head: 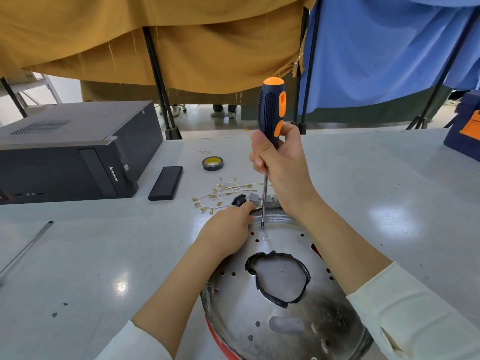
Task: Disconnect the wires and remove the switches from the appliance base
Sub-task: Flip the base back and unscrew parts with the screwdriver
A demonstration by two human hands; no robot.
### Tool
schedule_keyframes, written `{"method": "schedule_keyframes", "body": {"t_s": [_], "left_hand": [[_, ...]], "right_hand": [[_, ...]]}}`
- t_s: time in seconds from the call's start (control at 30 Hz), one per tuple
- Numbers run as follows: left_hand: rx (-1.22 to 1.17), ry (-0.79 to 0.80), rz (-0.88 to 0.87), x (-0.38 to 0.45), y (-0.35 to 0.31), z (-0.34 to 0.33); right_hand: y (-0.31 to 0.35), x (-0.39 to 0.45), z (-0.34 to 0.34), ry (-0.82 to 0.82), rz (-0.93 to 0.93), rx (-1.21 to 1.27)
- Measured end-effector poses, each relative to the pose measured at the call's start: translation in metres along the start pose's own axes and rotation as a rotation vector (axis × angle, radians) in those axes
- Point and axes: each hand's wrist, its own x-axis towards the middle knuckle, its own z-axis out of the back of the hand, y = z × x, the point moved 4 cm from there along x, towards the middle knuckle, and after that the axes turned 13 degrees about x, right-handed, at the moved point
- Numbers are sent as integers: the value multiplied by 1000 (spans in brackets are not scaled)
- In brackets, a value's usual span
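The round metal appliance base (283, 320) lies on the table in front of me, with a tape-edged hole in its middle. My right hand (280, 167) grips a screwdriver (271, 110) with a dark blue and orange handle, held upright, its tip at the base's far edge. My left hand (228, 227) rests on the base's far left rim, fingers by a black switch (239, 200) and grey switch parts (255, 198) just beyond the rim. Loose white wires with brass terminals (220, 194) lie behind them.
A black computer case (72, 152) stands at the left, a flat black box (166, 183) beside it. A roll of black tape (213, 163) sits further back. A metal rod (26, 248) lies at the left edge. A blue and orange case (465, 136) stands far right.
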Motion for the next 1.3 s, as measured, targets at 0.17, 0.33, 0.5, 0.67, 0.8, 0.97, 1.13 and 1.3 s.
{"method": "schedule_keyframes", "body": {"t_s": [0.17,0.33,0.5,0.67,0.8,0.97,1.13,1.3], "left_hand": [[1,0,-3,0,1,0],[12,-2,-2,0,1,-1],[14,-2,-6,-1,-1,1],[17,-1,-5,-3,-2,2],[19,8,0,-3,-1,3],[25,5,-3,-4,-1,2],[27,0,3,-3,-1,2],[28,8,-1,-3,-2,4]], "right_hand": [[2,0,0,32,31,15],[3,-2,-3,78,15,53],[1,-2,-6,76,-28,142],[-2,-1,-4,40,-26,72],[-1,-3,-2,58,14,107],[3,-3,-2,78,21,97],[3,0,-2,75,-51,134],[1,2,1,61,-4,52]]}}
